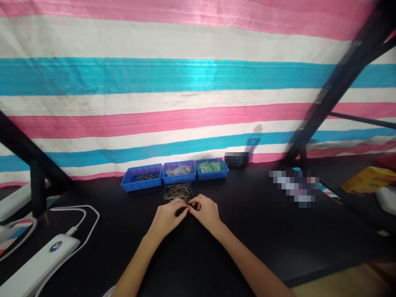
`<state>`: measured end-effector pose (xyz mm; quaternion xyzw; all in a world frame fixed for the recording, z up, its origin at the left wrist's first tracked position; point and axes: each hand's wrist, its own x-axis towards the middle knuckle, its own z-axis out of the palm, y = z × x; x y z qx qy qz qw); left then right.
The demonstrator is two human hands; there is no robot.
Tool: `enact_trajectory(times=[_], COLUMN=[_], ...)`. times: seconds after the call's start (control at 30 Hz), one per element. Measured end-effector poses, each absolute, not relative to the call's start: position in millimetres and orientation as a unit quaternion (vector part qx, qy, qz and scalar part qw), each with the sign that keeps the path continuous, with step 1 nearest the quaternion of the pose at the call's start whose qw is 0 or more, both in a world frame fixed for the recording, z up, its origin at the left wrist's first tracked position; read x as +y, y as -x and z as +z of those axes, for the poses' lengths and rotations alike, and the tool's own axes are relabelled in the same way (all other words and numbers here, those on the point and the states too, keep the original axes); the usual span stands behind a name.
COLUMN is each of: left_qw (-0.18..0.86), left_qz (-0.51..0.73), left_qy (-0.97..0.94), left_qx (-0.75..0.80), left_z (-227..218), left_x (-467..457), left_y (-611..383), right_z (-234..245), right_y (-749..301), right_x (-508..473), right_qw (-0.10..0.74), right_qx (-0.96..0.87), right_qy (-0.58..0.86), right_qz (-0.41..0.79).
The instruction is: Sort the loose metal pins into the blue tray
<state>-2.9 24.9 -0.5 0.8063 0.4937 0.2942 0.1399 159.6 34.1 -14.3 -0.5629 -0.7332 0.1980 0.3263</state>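
Observation:
My left hand (171,215) and my right hand (205,212) meet fingertip to fingertip above the black table, just in front of a loose pile of thin metal screws or nails (177,191). Both hands are closed in a pinch, thumbs against fingers. Whatever lies between the fingertips is too small and hidden to make out. Behind the pile stand three blue bins in a row. In the left bin (125,185) lie more of the thin metal pieces, the middle bin (179,178) holds clear plastic bags, and the right bin (213,175) holds green-tinted bags.
A white power bank (40,264) with a white cable (93,231) lies at the left on the black table (247,247). Blurred-out items sit at the back and right. Black frame posts rise at both sides, before a striped sheet (185,41). A yellow box (369,179) is far right.

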Motion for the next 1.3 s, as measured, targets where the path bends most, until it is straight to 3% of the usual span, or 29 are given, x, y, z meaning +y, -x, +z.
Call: enact_trajectory(times=[0.33, 0.5, 0.63, 0.97, 1.3], left_qw=[0.220, 0.196, 0.174, 0.229, 0.374], left_qz=[0.293, 0.307, 0.326, 0.454, 0.515], left_qy=[-0.793, -0.784, -0.772, -0.700, -0.602], left_qx=[0.486, 0.502, 0.517, 0.502, 0.482], left_z=[-9.6, -4.8, -3.9, -10.0, -13.2], left_x=[25.9, 23.5, 23.2, 26.6, 31.2], left_y=[2.0, 1.9, 2.7, -4.9, -12.2], right_z=[-16.1, -14.7, -13.3, -17.6, -17.0], right_y=[-161.1, -161.2, -162.2, -156.4, -151.2], right_x=[34.3, 33.8, 35.7, 37.9, 34.1], right_qw=[0.327, 0.345, 0.389, 0.516, 0.472], right_qx=[-0.736, -0.732, -0.710, -0.659, -0.687], right_qy=[0.565, 0.556, 0.544, 0.436, 0.403], right_qz=[0.179, 0.188, 0.219, 0.331, 0.377])
